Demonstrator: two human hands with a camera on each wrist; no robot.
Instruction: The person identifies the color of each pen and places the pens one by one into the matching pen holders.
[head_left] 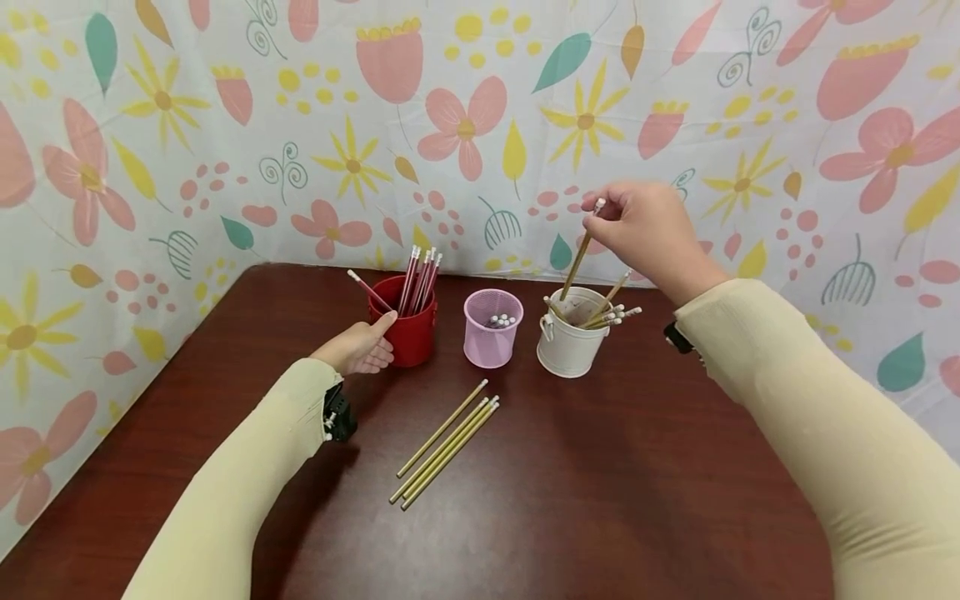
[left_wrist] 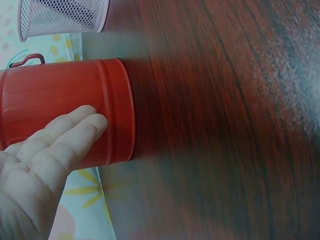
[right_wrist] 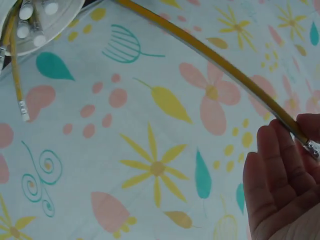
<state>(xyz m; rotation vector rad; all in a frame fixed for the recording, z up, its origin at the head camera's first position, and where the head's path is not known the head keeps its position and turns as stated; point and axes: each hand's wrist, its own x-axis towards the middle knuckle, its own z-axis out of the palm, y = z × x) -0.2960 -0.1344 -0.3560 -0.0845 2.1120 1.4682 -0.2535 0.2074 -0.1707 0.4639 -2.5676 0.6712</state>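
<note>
My right hand [head_left: 648,229] pinches a gold pencil [head_left: 576,268] near its white eraser end, which points up. The pencil slants down, its lower end at the mouth of a white bucket [head_left: 567,354]; whether it touches anything inside I cannot tell. Several gold pencils lean in that bucket, erasers up. At the left, my left hand [head_left: 360,346] lies against the side of a red bucket [head_left: 412,343], and the left wrist view shows its fingers [left_wrist: 75,137] fairly straight along the wall. Dark red pencils [head_left: 423,283] stand in the red bucket, one tilted left.
Between the buckets stands a pink mesh cup [head_left: 487,346] with several white-tipped pencils [head_left: 501,320] low inside. Several gold pencils [head_left: 446,454] lie side by side on the dark wood table [head_left: 600,500], in front of the cup. A flower-patterned cloth [head_left: 465,200] hangs behind.
</note>
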